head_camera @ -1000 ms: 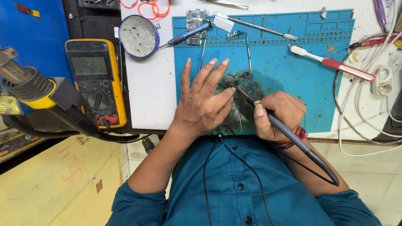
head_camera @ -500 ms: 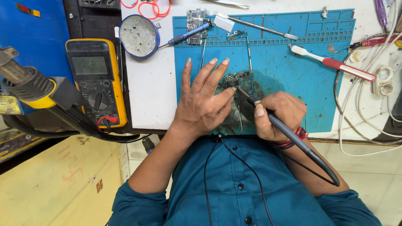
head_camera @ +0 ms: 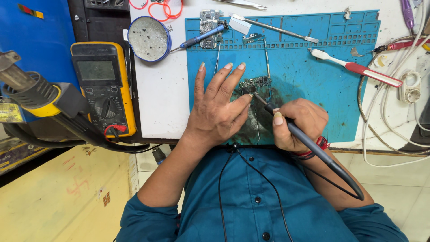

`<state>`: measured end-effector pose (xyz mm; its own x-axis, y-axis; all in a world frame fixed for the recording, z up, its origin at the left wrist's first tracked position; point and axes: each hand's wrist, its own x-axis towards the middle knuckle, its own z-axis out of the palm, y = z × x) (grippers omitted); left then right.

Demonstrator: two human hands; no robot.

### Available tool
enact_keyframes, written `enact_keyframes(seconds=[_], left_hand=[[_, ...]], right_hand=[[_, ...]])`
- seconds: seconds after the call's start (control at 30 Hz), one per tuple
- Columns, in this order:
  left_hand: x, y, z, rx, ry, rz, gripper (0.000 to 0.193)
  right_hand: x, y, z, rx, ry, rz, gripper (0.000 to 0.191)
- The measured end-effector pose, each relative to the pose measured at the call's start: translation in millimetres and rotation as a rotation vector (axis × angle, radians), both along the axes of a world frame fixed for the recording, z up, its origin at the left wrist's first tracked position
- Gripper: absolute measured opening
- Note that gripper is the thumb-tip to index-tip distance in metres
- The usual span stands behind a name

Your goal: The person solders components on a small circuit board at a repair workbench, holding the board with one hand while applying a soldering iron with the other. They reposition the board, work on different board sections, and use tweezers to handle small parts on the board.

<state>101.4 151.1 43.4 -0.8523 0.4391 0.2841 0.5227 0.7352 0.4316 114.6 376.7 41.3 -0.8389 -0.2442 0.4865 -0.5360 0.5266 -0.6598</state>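
A small dark circuit board (head_camera: 256,84) lies on the blue work mat (head_camera: 313,76). My left hand (head_camera: 217,107) rests flat on the mat beside it, fingers spread, with a fingertip pressing the board's near edge. My right hand (head_camera: 298,123) grips a dark soldering iron (head_camera: 309,143) like a pen. Its tip touches the board just right of my left fingertip. The iron's cable runs back over my teal shirt.
A yellow multimeter (head_camera: 103,85) and a hot-air gun (head_camera: 31,92) sit at the left. A round blue tin (head_camera: 149,38), a blue screwdriver (head_camera: 199,38), another board (head_camera: 208,24), a toothbrush (head_camera: 358,68), tweezers (head_camera: 273,28) and white cables (head_camera: 394,112) surround the mat.
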Motion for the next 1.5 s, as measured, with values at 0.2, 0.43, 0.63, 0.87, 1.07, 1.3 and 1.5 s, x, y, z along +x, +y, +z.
enact_keyframes(seconds=[0.2,0.43,0.63,0.87,1.07,1.3,1.5], left_hand=[[0.5,0.9,0.4,-0.001,0.002,0.0,0.016],[0.7,0.9,1.5,-0.001,0.004,-0.001,0.016],[-0.4,1.8,1.8,0.0,0.009,0.0,0.016],[0.0,1.9,2.3,-0.002,0.001,-0.003,0.015],[0.8,1.4,2.6,0.0,-0.002,-0.007,0.015],[0.1,1.5,2.4,0.009,-0.004,-0.005,0.017],[0.1,1.4,2.7,0.005,-0.004,-0.003,0.016]], right_hand=[[0.6,0.4,-1.2,-0.008,0.005,-0.004,0.014],[0.7,0.9,0.8,-0.009,-0.006,0.006,0.013],[-0.5,0.6,4.5,-0.014,-0.023,0.014,0.013],[-0.3,0.4,3.8,-0.021,-0.005,0.008,0.012],[0.7,0.5,1.8,-0.016,0.004,0.004,0.012],[-0.3,-0.7,4.0,-0.022,-0.007,0.001,0.012],[0.4,-0.6,4.1,-0.021,-0.007,0.002,0.012]])
